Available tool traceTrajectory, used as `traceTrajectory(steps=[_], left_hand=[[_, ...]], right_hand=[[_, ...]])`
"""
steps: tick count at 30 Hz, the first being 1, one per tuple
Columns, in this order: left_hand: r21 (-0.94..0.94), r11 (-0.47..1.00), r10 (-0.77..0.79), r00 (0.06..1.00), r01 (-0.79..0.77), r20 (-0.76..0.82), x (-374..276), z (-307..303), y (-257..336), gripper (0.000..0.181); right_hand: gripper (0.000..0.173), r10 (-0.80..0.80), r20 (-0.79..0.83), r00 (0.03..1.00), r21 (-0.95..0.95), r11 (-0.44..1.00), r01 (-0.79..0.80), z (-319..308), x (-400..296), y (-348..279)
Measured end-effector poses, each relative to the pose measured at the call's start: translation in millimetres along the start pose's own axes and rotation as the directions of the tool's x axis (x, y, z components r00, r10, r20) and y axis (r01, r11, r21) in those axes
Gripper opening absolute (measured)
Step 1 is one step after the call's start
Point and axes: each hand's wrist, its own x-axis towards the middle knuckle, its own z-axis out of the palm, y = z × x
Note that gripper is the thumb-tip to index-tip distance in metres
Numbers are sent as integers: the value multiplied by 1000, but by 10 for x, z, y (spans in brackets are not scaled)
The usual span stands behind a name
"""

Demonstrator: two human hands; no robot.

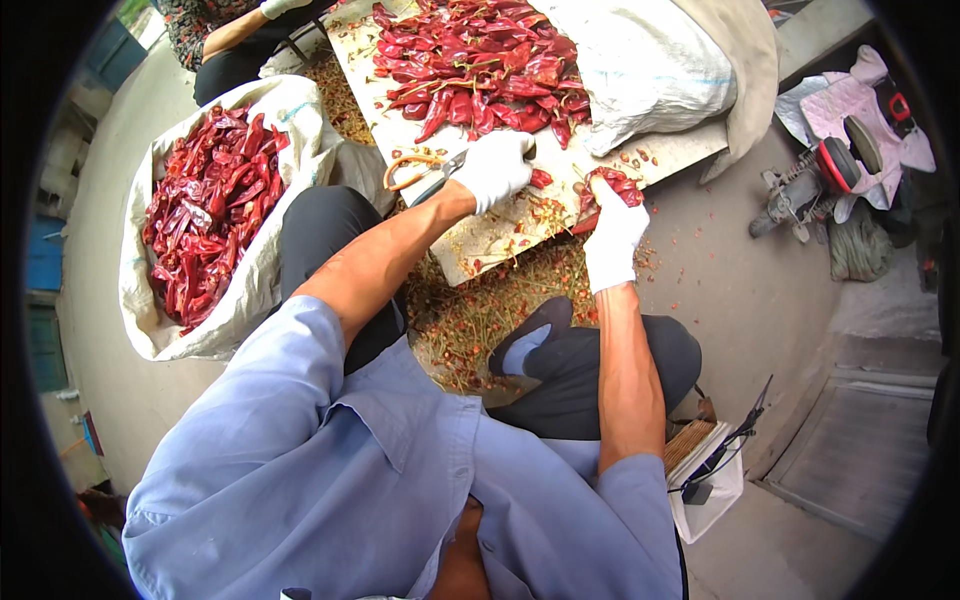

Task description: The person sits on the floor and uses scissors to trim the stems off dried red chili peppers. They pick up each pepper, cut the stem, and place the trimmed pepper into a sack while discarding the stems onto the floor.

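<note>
My right hand (616, 236), in a white glove, grips a small bunch of dried red chili peppers (619, 185) at the board's near right edge. My left hand (495, 171), also white-gloved, is over the pale board (480, 244), its fingers curled; whether it holds anything is unclear. Scissors with one orange handle (405, 166) and one dark handle project from behind that hand, their blades hidden by it. A loose red pepper piece (541, 178) is beside its fingers. Beyond both hands, a heap of dried red chilies (480, 67) covers the board's far part.
An open white woven sack (139, 300) of red chilies stands at left. Another white sack (660, 67) rests on the board's right. Stems and seeds (480, 322) litter the floor below. A co-worker's arm (236, 34) shows top left; a scooter (847, 157) stands at right.
</note>
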Motion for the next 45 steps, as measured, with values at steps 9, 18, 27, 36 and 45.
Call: traceTrajectory(steps=[9, 18, 27, 36, 45], left_hand=[[119, 958, 260, 966, -259, 11, -79, 171, -200, 24], [330, 869, 379, 925, -368, 35, -326, 9, 403, 19], [131, 879, 409, 865, -459, 291, -634, -201, 182, 12], [-317, 931, -55, 931, 178, 361, -700, -510, 231, 16], [-113, 974, 177, 974, -194, -142, -666, -630, 333, 22]], right_hand=[[15, 1, 13, 1000, 12, 1000, -2, 15, 39, 7], [17, -14, 6, 1000, -5, 1000, 14, -31, -77, -260], [7, 13, 87, 996, -12, 1000, -12, -102, -35, -232], [6, 64, 225, 972, 1, 998, -66, 170, -322, -262], [22, 154, 372, 915, 42, 982, -182, 631, -702, -260]])
